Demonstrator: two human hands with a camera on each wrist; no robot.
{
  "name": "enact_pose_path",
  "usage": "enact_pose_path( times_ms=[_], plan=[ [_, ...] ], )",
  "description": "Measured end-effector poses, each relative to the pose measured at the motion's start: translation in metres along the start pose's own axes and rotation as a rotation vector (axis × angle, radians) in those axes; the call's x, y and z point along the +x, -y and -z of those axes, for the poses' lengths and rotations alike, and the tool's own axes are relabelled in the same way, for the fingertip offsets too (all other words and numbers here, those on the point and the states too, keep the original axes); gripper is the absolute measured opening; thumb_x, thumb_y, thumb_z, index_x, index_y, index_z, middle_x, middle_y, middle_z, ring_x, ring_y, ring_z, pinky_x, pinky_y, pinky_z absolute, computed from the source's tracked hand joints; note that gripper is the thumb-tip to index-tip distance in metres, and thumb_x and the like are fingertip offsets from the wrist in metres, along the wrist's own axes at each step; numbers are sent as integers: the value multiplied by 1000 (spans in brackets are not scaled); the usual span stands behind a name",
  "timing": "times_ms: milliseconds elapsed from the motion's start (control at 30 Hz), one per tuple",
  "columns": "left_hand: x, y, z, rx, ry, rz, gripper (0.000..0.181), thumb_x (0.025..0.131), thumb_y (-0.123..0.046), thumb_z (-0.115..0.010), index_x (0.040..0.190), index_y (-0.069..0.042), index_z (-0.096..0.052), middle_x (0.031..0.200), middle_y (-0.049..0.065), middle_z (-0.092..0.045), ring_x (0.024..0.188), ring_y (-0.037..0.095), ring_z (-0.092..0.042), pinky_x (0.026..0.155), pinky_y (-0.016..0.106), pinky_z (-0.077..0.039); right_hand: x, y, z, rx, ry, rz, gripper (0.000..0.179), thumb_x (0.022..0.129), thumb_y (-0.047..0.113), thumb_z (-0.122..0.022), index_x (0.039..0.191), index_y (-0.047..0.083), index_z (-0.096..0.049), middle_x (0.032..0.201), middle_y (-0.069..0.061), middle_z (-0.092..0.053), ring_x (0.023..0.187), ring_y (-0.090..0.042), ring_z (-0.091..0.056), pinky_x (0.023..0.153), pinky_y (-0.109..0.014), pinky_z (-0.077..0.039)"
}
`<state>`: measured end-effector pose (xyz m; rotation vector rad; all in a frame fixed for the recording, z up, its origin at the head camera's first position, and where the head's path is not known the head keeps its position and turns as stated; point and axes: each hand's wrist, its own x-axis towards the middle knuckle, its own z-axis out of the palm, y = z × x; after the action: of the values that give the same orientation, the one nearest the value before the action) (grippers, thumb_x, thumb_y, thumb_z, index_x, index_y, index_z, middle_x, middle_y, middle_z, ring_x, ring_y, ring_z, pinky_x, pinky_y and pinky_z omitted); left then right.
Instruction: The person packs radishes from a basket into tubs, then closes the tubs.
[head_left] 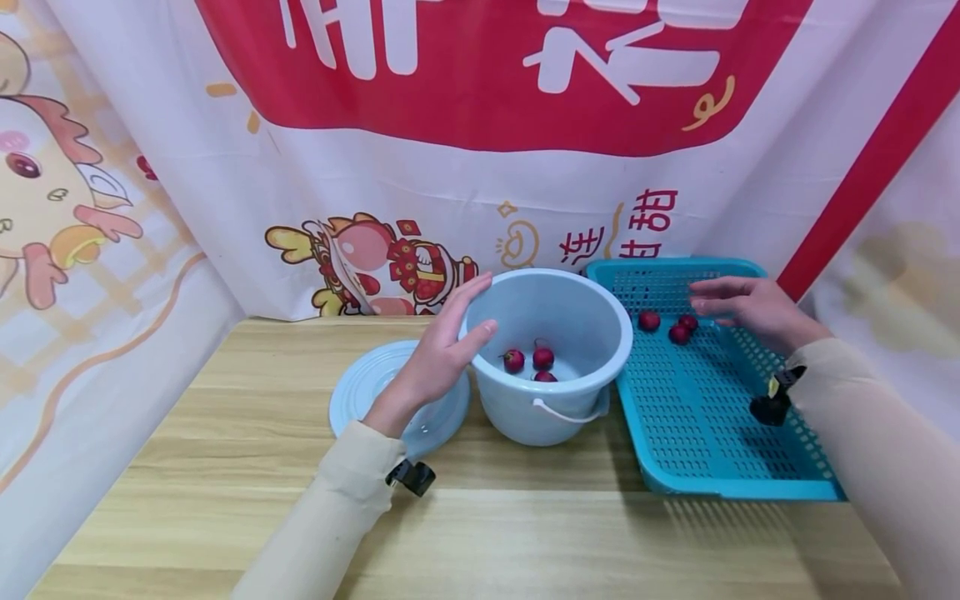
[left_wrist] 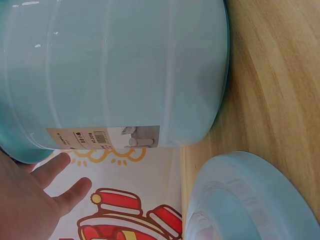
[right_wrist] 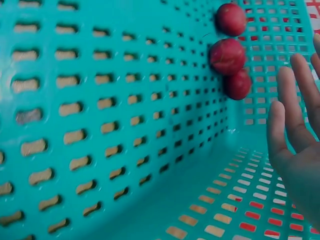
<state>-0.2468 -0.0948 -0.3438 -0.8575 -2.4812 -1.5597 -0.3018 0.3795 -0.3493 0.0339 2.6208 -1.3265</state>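
Note:
A pale blue bucket (head_left: 551, 417) stands in the middle of the table, with three red radishes (head_left: 543, 358) visible on its floor. My left hand (head_left: 450, 346) rests at the bucket's left rim, fingers extended along it. To the right, my right hand (head_left: 753, 308) hovers over the back of a teal perforated basket (head_left: 645, 450) with nothing in it. Three more radishes (right_wrist: 228, 57) lie together near the basket's back wall, just beside the right fingertips. In the right wrist view the fingers (right_wrist: 292, 95) are spread and slightly bent.
A round pale blue lid (head_left: 360, 387) lies on the wooden table (head_left: 247, 450) left of the bucket, partly under the left forearm. The bucket's white handle (head_left: 566, 417) hangs down in front. A printed curtain (head_left: 420, 192) closes off the back.

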Motion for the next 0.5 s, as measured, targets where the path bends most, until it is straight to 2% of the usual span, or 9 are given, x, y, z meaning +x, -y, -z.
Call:
enact_pose_path(
  times_ms=[67, 167, 300, 433, 500],
  plan=[
    [0, 0, 0, -1, 1, -1, 63, 108, -33, -52, 167, -23, -32, 176, -10, -25, 164, 18, -23, 131, 61, -26, 0, -2, -1, -20, 23, -14, 76, 103, 49, -66, 164, 12, -40, 163, -18, -46, 143, -36, -48, 112, -55, -53],
    [1, -1, 0, -1, 1, -4, 64, 108, -34, -52, 167, -20, -32, 177, -7, -25, 164, 19, -24, 131, 62, -27, 0, -4, -2, -42, 54, -31, 73, 105, 43, -65, 164, 8, -38, 165, -27, -41, 146, -43, -43, 114, -63, -50],
    [1, 0, 0, 2, 1, -1, 63, 108, -34, -52, 167, -22, -32, 177, -5, -25, 164, 19, -24, 131, 62, -27, 2, -6, -4, -98, 74, -42, 71, 104, 40, -67, 162, 7, -41, 161, -28, -45, 144, -46, -44, 108, -60, -54],
    [0, 0, 0, 4, -1, 0, 63, 108, -35, -52, 167, -24, -32, 176, -9, -25, 165, 19, -23, 131, 62, -27, 5, -7, -8, -140, 89, -55, 68, 103, 37, -69, 159, 6, -45, 161, -29, -44, 144, -49, -42, 104, -56, -57],
    [0, 0, 0, 6, 0, -4, 64, 108, -36, -52, 167, -23, -32, 177, -7, -25, 165, 19, -24, 131, 62, -27, 6, -8, -9, -150, 96, -66, 68, 102, 35, -70, 158, 5, -45, 162, -30, -42, 144, -50, -40, 104, -56, -57]
  ],
)
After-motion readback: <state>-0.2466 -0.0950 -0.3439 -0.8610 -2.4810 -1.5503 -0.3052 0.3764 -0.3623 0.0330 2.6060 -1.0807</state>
